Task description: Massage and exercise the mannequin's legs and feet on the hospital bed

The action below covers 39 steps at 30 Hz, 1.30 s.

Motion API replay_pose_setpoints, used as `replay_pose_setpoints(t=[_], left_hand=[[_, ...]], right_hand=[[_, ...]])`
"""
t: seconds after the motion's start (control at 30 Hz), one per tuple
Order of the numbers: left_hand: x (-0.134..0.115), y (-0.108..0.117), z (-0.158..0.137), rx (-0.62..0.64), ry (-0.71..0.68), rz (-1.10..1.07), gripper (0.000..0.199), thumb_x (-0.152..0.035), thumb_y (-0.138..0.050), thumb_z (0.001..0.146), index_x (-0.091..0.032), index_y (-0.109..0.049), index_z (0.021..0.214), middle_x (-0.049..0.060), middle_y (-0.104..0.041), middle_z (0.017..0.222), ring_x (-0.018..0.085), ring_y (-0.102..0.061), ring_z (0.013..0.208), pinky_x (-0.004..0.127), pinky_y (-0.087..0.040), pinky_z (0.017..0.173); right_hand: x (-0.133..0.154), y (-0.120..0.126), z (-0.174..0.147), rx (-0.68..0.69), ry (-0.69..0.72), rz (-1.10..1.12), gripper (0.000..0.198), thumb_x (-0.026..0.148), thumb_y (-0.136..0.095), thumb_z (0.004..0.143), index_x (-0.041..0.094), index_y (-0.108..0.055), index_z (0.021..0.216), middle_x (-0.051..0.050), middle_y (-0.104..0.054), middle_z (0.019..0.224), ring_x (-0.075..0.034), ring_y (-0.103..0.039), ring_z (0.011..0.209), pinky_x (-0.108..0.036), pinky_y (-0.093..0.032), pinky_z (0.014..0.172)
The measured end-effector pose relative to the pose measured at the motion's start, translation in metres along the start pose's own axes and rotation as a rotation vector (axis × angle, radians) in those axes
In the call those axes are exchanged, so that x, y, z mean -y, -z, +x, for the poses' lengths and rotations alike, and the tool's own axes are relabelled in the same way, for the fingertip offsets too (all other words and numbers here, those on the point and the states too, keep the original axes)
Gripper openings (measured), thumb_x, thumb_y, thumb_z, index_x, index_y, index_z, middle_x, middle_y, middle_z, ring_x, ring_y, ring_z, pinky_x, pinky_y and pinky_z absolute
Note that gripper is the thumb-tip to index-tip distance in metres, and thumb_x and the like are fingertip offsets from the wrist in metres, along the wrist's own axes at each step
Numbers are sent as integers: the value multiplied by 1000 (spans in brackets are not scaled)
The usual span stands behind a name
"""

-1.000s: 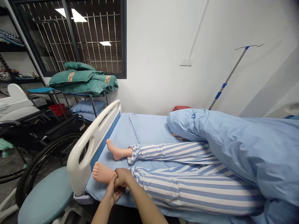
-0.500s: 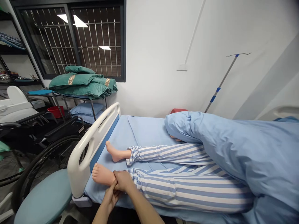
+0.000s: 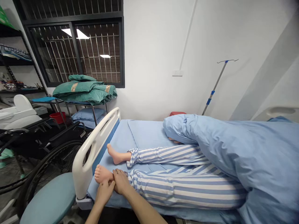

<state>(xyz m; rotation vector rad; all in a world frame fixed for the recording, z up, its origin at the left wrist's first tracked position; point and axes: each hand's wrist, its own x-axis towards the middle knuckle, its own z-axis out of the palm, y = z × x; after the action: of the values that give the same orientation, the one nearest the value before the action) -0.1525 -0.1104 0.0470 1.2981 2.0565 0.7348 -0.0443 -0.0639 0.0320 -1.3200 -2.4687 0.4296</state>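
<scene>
A manikin with smooth pink feet lies on the bed in blue-and-white striped trousers [image 3: 187,188]. My right hand [image 3: 121,181] wraps over the near ankle, just beyond the trouser cuff. Against the side of the near foot [image 3: 101,173], by the heel, my left hand [image 3: 105,190] has its fingers curled on it; the underside of this grip is hidden. Both hands lie close together, almost touching. The far foot [image 3: 116,155] rests untouched on the blue sheet [image 3: 147,132]. A blue quilt [image 3: 221,146] covers the upper body.
The white footboard [image 3: 83,165] stands just left of the feet. Beyond it are a teal stool seat [image 3: 50,199] and a black wheelchair [image 3: 63,155]. Green folded bedding [image 3: 86,90] lies on a rack under the window. An IV pole [image 3: 215,88] rises behind the bed.
My left hand has turned from palm-up beneath the ankle to back-up, its fingers now on the foot's side. My right hand stays on the ankle. The view has tilted slightly upward.
</scene>
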Motion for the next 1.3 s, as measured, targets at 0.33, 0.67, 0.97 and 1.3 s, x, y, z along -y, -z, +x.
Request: replay_pose_setpoints(t=[0.33,0.67,0.97,1.3], left_hand=[[-72,50,94,-287,-443,389,32,-18,-39,79,-12,-54,107,11,-59,111,17,-53,104,28,-39,90],[-89,38,182,-92,-392,942,34,-12,-33,81,-8,-62,97,19,-64,92,24,-62,87,35,-48,74],[-105,7,211,27,-205,1102,25,-9,-44,75,-2,-69,77,18,-64,62,29,-64,62,40,-50,54],[-92,22,186,-58,-359,978,37,-5,-31,81,-10,-64,96,18,-65,92,23,-63,88,32,-48,72]], right_hand=[[-19,31,68,5,-127,-54,59,18,-57,61,9,-45,118,-17,-51,116,-29,-47,107,-39,-39,88],[-64,7,122,151,-139,-229,79,38,-73,53,10,-43,120,-19,-54,115,-29,-48,110,-45,-30,96],[-79,-9,146,240,-209,-199,75,59,-69,49,15,-52,108,-15,-60,108,-30,-54,102,-43,-35,90],[-77,-14,135,140,-195,-181,67,55,-70,54,15,-52,105,-15,-57,109,-30,-50,103,-42,-31,89]])
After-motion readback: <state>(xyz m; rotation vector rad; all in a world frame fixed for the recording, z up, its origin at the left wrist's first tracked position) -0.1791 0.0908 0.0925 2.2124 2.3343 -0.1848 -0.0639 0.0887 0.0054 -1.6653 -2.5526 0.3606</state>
